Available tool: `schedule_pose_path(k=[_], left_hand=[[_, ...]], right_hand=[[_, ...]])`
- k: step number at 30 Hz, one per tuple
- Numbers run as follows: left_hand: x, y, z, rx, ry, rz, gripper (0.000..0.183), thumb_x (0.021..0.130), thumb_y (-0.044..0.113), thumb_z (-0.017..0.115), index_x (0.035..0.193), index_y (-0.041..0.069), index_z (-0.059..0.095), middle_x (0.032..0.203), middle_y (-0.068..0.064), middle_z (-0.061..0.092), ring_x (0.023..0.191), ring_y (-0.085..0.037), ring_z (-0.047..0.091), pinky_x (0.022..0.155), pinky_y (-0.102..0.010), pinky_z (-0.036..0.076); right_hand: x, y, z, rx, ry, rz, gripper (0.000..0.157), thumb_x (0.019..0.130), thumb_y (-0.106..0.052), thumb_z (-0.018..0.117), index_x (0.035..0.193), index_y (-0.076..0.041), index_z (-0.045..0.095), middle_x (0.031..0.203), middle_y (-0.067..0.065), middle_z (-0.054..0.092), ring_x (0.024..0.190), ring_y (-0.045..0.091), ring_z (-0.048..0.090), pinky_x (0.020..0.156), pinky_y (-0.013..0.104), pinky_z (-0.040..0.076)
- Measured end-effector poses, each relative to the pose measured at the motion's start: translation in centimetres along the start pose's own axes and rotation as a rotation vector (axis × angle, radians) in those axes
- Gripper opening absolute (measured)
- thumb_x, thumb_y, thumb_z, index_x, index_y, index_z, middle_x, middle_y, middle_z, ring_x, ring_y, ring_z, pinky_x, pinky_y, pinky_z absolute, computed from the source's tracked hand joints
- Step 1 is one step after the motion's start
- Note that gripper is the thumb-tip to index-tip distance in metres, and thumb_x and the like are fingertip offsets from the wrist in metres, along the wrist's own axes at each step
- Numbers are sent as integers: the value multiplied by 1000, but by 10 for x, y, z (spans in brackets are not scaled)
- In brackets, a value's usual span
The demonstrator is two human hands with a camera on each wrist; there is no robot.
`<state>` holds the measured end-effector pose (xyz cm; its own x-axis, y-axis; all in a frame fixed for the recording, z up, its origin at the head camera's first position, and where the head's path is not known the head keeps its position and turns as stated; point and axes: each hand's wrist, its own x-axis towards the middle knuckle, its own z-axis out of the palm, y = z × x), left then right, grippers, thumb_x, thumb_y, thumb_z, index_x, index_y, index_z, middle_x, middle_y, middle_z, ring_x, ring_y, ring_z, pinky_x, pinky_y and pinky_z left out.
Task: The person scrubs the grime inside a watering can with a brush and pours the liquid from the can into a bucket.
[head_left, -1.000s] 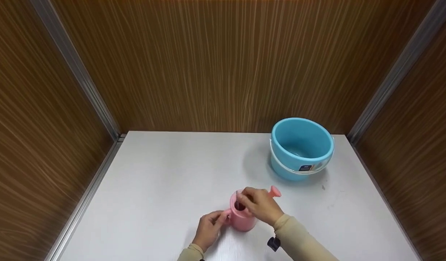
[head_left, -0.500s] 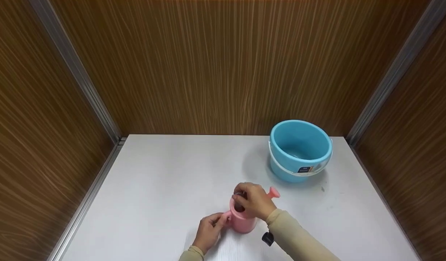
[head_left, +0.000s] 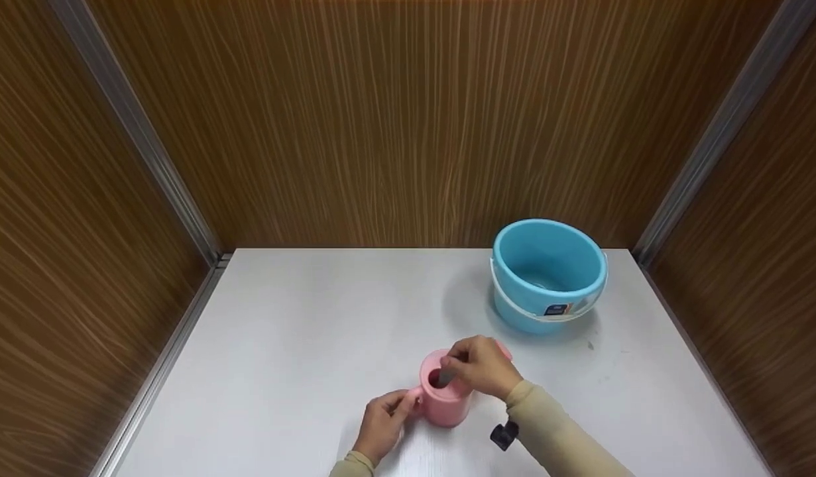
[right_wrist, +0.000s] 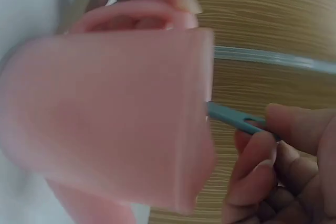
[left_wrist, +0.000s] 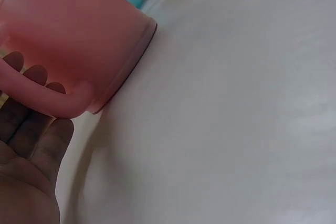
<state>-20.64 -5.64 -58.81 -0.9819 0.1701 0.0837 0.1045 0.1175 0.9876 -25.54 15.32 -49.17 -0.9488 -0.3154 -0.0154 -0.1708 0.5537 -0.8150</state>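
Observation:
A pink watering can (head_left: 445, 405) stands upright on the white table, its round top opening partly covered by my right hand. My left hand (head_left: 381, 424) grips the can's looped handle (left_wrist: 47, 98), fingers passing through the loop in the left wrist view. Over the opening, my right hand (head_left: 485, 368) pinches the end of a slim grey-blue stick-like utensil (right_wrist: 233, 117) with a slot near its tip. The utensil's lower part is hidden inside the can. Behind the right hand, only the edge of the can's spout head (head_left: 505, 350) shows.
A light-blue bucket (head_left: 525, 318) with a white bail handle stands farther back on the right. The white table (head_left: 301, 318) is bounded by wood-grain panels (head_left: 354, 132) at the back and both sides.
My right hand first shifts slightly left over the opening, then back right, with the utensil now leaning toward the opening's right side. My left hand and the can stay almost in place.

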Motion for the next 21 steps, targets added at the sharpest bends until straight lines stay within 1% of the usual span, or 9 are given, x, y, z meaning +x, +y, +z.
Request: schedule_pose_path(k=[4, 7, 9, 13, 17, 20, 21], left_hand=[[0, 0, 1, -13, -7, 7, 29, 91, 28, 57, 99, 2, 68, 91, -13, 67, 89, -32, 62, 75, -27, 49], [0, 1, 1, -1, -6, 9, 30, 91, 28, 56, 99, 1, 68, 91, -12, 67, 88, -32, 62, 75, -27, 49], [0, 1, 1, 12, -8, -7, 30, 91, 29, 55, 98, 3, 68, 90, -12, 68, 88, -32, 62, 75, -26, 49], [1, -2, 1, 26, -4, -34, 31, 91, 32, 54, 97, 6, 69, 89, -11, 67, 88, -31, 62, 74, -25, 49], [7, -19, 2, 35, 14, -33, 30, 91, 35, 54, 97, 9, 69, 88, -8, 68, 86, -27, 63, 74, -26, 49], [10, -31, 3, 49, 19, -37, 29, 90, 38, 54, 96, 14, 70, 87, -4, 68, 85, -22, 63, 75, -26, 49], [10, -33, 3, 52, 18, -36, 29, 90, 38, 54, 96, 15, 70, 86, -3, 68, 85, -21, 63, 75, -26, 48]], right_hand=[[0, 5, -7, 197, 6, 85, 16, 83, -21, 67, 81, -5, 68, 70, 6, 62, 62, 17, 52, 53, 30, 46], [-1, 8, -13, 348, 1, 131, 20, 83, -18, 66, 85, 2, 65, 74, 10, 61, 62, 17, 52, 55, 31, 46], [-1, 11, -17, 432, 5, 154, 23, 83, -17, 66, 87, 5, 64, 75, 10, 60, 62, 18, 51, 56, 31, 47], [-4, 16, -25, 582, 31, 192, 29, 84, -20, 66, 91, 8, 61, 78, 12, 58, 65, 23, 51, 62, 36, 48], [-4, 21, -29, 682, 36, 196, 32, 85, -22, 65, 93, 9, 61, 79, 12, 58, 66, 26, 50, 65, 38, 48], [-4, 23, -29, 718, 27, 195, 32, 85, -22, 65, 93, 9, 61, 79, 11, 58, 66, 26, 50, 64, 37, 47], [-4, 23, -28, 725, 26, 195, 32, 85, -22, 65, 94, 9, 60, 78, 10, 58, 66, 26, 50, 63, 36, 47]])
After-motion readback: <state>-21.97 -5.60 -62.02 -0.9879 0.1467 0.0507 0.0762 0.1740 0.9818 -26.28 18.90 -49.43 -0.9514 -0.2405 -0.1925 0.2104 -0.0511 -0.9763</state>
